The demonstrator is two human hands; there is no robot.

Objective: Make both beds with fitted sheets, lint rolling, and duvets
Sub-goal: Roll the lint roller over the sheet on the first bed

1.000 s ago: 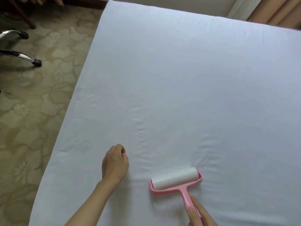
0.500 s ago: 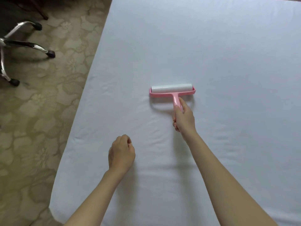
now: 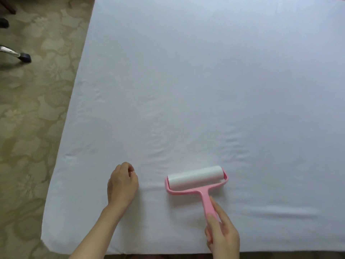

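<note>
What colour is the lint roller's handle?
Pink; the lint roller's handle shows clearly in the head view.

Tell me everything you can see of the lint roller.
The lint roller has a pink plastic frame and a straight handle that carry a white, clean-looking roll. The roll rests on the white sheet near the bed's near edge. It lies crosswise and slightly tilted, with the handle pointing back toward the person. The right hand grips the handle's end, fingers curled round it. Nothing else touches it.
</note>
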